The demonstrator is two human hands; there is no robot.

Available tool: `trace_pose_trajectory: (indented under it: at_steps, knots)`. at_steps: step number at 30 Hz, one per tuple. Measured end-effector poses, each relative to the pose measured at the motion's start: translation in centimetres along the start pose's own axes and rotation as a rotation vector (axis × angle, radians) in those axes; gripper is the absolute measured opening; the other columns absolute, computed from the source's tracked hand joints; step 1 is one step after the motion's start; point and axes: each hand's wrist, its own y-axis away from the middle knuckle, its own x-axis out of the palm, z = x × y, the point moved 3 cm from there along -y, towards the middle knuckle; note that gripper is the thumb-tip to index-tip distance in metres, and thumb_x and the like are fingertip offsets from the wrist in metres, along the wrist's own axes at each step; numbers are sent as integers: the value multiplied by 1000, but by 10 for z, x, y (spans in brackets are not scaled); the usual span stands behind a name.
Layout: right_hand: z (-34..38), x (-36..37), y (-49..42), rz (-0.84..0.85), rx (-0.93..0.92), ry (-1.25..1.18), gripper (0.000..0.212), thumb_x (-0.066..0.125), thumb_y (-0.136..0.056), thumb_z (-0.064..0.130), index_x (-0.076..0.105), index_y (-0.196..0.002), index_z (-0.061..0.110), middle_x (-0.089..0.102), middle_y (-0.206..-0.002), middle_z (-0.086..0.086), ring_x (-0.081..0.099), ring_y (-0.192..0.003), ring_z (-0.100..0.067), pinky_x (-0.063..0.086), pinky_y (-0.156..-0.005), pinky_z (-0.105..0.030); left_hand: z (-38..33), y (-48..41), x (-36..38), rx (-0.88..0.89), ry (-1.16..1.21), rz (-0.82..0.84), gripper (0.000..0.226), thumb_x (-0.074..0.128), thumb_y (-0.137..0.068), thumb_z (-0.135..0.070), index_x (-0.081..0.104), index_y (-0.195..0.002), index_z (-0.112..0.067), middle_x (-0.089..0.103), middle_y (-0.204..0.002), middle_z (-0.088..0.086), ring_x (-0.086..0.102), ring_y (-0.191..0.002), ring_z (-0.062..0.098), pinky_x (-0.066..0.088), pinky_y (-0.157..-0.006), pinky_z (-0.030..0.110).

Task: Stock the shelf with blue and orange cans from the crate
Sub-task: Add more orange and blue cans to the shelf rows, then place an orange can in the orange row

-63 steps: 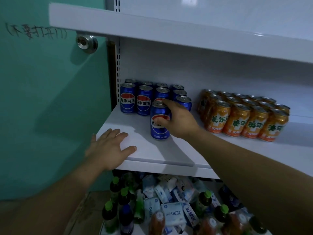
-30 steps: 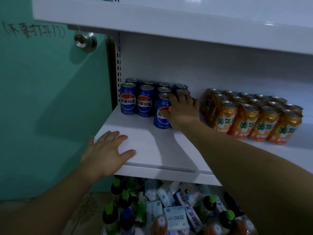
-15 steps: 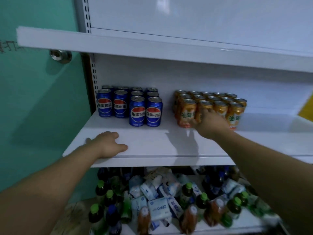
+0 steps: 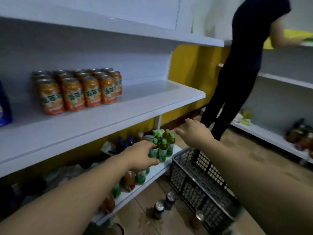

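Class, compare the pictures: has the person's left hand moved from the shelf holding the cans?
Yes. The left hand has come off the white shelf's front edge and is now lower, in front of the green-capped bottles beside the crate.

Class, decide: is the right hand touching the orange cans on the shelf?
Apart. Head view: the right hand hovers open above the crate, far below the orange cans.

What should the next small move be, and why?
Probably lower the right hand into the grey crate for a can. Both it and the left hand look empty and open, the right one nearer the crate, and the shelf has bare space beside the orange cans.
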Motion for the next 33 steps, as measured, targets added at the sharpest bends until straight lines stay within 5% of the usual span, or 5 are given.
trace_pose_trajectory:
  at_steps: [10,15,22,28,33]
  knots:
    - [-188,112,45,291,370,-41,65,44,-94,58,36,-143,16,47,-138,-10,51,-118,-30,47,-94,-38,-48,-81,164,77,-11,394,77,61,-86,-50,29,-148,-19,27,-154,5,33,-137,24,35,-108,33]
    - [-232,203,49,459,437,-89,69,44,-95,57,27,-149,18,39,-147,-12,45,-127,-31,43,-99,-39,-34,-136,240,70,-62,509,51,64,-73,-45,52,-113,-16,54,-119,6,52,-99,23,42,-75,28]
    - [-291,328,49,683,497,-145,63,49,-94,53,37,-142,13,48,-138,-14,51,-119,-32,45,-89,-32,-23,-218,355,9,10,662,82,70,-81,-43,30,-147,-17,39,-146,11,48,-123,27,43,-97,31]
    - [-327,430,32,813,522,-195,65,63,-88,42,36,-142,17,48,-137,-16,51,-120,-35,43,-94,-37,-11,-270,451,-25,22,722,88,71,-80,-42,22,-150,-19,29,-152,10,33,-136,27,32,-106,31]
    - [-331,501,28,898,439,-140,74,63,-90,34,20,-150,27,12,-157,-19,41,-131,-40,40,-105,-39,13,-289,497,-67,83,759,88,71,-81,-41,22,-150,-20,28,-154,6,33,-138,25,30,-107,29]
